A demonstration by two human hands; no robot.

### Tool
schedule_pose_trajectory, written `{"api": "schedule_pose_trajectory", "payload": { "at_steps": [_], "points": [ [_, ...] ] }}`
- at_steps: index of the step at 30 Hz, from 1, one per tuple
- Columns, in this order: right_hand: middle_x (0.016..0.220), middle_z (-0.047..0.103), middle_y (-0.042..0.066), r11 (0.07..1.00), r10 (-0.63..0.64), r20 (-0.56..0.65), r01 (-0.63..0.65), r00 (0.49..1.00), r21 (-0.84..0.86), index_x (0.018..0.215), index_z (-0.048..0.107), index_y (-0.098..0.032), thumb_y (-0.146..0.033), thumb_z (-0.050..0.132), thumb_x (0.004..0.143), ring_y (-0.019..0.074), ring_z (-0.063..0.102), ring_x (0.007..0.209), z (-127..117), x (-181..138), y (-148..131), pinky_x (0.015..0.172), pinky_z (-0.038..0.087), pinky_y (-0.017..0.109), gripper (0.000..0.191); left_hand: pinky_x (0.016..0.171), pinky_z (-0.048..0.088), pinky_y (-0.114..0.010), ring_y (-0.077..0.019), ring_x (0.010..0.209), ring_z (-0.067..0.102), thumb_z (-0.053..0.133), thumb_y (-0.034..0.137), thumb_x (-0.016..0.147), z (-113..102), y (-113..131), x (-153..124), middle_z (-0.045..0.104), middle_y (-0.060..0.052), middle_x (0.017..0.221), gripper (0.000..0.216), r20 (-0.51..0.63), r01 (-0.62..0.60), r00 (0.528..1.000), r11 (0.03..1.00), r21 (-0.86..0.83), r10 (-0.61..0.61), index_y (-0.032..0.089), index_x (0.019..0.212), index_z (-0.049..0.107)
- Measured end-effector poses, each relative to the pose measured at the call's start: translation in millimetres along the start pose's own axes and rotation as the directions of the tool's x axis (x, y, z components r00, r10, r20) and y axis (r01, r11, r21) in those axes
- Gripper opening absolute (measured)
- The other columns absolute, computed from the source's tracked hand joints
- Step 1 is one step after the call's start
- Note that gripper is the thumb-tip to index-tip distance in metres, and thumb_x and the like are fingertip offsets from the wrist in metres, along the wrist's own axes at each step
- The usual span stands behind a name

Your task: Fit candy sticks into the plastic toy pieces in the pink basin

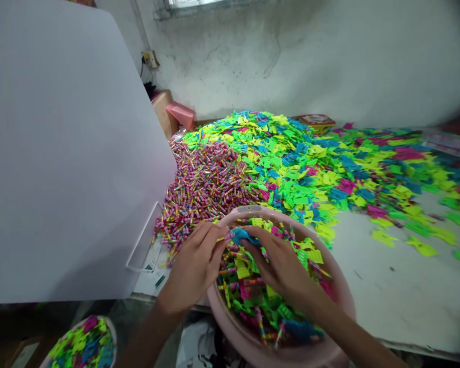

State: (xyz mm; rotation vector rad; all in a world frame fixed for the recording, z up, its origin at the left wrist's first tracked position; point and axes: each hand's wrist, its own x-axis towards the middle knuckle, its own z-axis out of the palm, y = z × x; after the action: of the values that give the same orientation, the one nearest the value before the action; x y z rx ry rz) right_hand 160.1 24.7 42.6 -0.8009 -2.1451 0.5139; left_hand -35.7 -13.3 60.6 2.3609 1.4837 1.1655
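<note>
Above a pink tub (pixel 281 353), my two hands meet at the near side of a big heap of small parts. My left hand (pixel 194 266) pinches a thin, pink-patterned stick (pixel 227 236) with a yellow end. My right hand (pixel 281 258) is closed on a small blue plastic piece (pixel 241 235). The stick's end touches or enters the blue piece; fingers hide the exact joint. Inside the tub lie mixed green, yellow, pink and blue plastic pieces, several with patterned sticks attached.
A pile of patterned sticks (pixel 210 179) lies beyond the tub, beside a heap of coloured plastic pieces (pixel 287 153) spreading right across the white table (pixel 387 286). A large white panel (pixel 69 153) stands at left. Below it is a second filled container (pixel 113 332).
</note>
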Motion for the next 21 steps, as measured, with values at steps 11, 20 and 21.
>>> {"api": "schedule_pose_trajectory", "payload": {
  "at_steps": [11,20,21],
  "points": [
    [0.093,0.075,0.004,0.951,0.209,0.116,-0.229,0.971,0.207,0.103,0.062,-0.025,-0.032,0.055,0.100,0.0240,0.072,0.081,1,-1,6,0.079,0.054,0.035,0.011,0.080,0.052,-0.027,-0.0173,0.087,0.068,0.067,0.027,0.094,-18,-33,21,0.071,-0.002,0.093,0.009,0.270,0.000,0.961,0.977,-0.213,0.059,0.021,0.100,0.066],
    [0.083,0.069,0.001,0.728,0.466,0.135,-0.466,0.874,0.503,0.087,0.063,-0.024,-0.043,0.067,0.090,0.0198,0.068,0.067,-6,10,6,0.060,0.057,0.031,0.020,0.085,0.055,-0.029,-0.0181,0.094,0.068,0.062,0.019,0.096,14,-21,2,0.070,-0.006,0.097,0.010,-0.090,-0.048,0.996,0.969,-0.242,0.027,0.021,0.105,0.066],
    [0.085,0.070,0.002,0.711,0.486,0.132,-0.479,0.864,0.515,0.088,0.065,-0.023,-0.043,0.070,0.088,0.0196,0.068,0.068,-8,10,5,0.061,0.057,0.031,0.020,0.080,0.055,-0.026,-0.0166,0.089,0.068,0.065,0.021,0.095,16,-21,2,0.070,-0.004,0.094,0.008,-0.124,0.041,0.988,0.935,-0.352,-0.090,0.021,0.103,0.066]
  ]
}}
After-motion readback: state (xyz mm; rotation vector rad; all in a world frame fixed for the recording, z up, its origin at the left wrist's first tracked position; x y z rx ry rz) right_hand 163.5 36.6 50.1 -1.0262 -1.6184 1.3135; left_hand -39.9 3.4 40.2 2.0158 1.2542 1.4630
